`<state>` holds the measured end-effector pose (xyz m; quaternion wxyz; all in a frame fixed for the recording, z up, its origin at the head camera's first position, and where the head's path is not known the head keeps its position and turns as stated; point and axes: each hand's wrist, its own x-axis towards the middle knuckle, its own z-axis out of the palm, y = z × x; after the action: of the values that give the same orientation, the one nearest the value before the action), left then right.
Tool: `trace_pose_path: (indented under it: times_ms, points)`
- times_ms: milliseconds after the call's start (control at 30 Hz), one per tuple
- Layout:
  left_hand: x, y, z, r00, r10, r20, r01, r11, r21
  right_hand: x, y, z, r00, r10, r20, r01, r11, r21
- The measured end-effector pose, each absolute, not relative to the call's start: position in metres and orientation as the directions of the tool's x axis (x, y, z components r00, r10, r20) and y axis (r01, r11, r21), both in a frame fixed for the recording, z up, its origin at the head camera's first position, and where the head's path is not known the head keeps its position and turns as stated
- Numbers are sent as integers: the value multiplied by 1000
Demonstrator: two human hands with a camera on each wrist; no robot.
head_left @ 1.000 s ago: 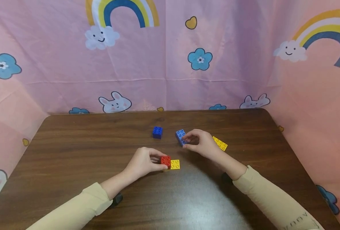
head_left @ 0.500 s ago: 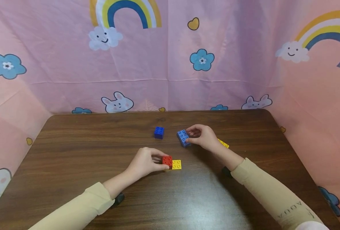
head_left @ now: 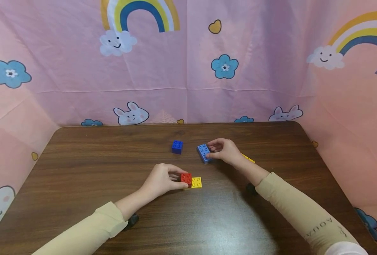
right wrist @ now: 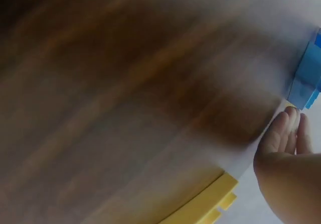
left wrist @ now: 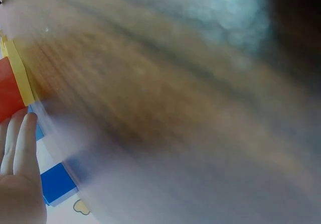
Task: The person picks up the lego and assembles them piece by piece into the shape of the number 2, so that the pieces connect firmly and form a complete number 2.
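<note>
Across the lower half of the head view, brown table [head_left: 96,156], bordered at top and sides by pink printed cloth [head_left: 163,71]. Near the middle of the frame, dark blue brick [head_left: 177,147], left of and apart from light blue brick [head_left: 203,152]. Right of centre, right yellow brick [head_left: 249,158], mostly covered by the right wrist, thin strip exposed. At lower left, left sleeve [head_left: 89,226]; at lower right, right sleeve [head_left: 303,209]; table surface blocked from sight beneath both. Below centre, centre yellow brick [head_left: 196,182], left part covered by red brick [head_left: 186,180] stacked on top, right part exposed with four studs. Brick count: five in total; one red, two yellow, two blue. Top stud count: four on red, four on dark blue. Print count on cloth, head view: two rainbows [head_left: 144,5], two clouds [head_left: 117,43], four hearts [head_left: 215,26]. Hand count: two. Left hand [head_left: 161,179], below centre: pinching red brick between thumb and fingers. Right hand [head_left: 228,153], right of centre: fingers curled, pinching the right side of light blue brick, brick lying at a slant. In the left wrist view, red and yellow faces at left edge, dark blue brick at lower left. In the right wrist view, light blue brick at right edge, right yellow brick at bottom, table surface blurred.
</note>
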<state>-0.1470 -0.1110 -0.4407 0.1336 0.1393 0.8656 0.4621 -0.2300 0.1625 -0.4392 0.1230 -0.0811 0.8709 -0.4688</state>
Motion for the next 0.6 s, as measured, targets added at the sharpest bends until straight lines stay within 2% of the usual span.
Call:
trace_pose_path:
  times_ms: [300, 600]
  points:
    - [-147, -112, -444, -925, 366, -101, 119, 533, 838, -231, 161, -442, -944, -265, -196, 16, 558, -830]
    - [-148, -111, -444, -926, 364, -98, 120, 531, 839, -231, 157, -443, -942, -283, -178, -42, 627, -778]
